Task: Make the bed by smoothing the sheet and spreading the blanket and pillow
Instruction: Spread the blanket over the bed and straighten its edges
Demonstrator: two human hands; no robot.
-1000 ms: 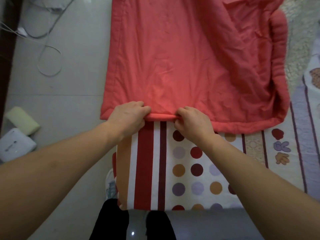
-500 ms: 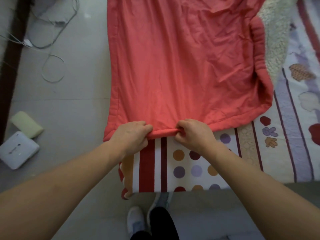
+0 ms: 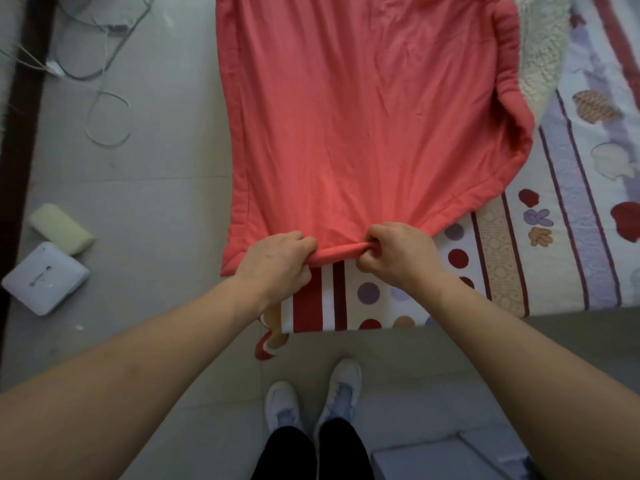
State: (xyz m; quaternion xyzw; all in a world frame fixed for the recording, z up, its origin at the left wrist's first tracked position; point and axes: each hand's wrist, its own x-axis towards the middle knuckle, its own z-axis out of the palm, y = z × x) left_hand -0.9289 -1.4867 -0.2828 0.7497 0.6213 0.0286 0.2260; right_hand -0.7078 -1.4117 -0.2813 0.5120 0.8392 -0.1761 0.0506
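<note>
Blanket [image 3: 363, 126] pulled nearer; left hand [image 3: 277, 259], right hand [image 3: 398, 251] grip its hem

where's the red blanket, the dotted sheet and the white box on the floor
red blanket [image 3: 363, 116], head view, middle of its flat top
dotted sheet [image 3: 458, 258], head view, on a dark red dot
white box [image 3: 45, 278], head view, centre of its top face

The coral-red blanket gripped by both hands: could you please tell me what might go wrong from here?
1. The left hand and right hand grip the near hem of the coral-red quilted blanket close together while its right corner sits farther back, so it may settle skewed.
2. Its left side overhangs the patterned sheet above the grey tiled floor, so it could slide off.
3. Its bunched right edge touches the cream fleecy cloth, which may get dragged.
</note>
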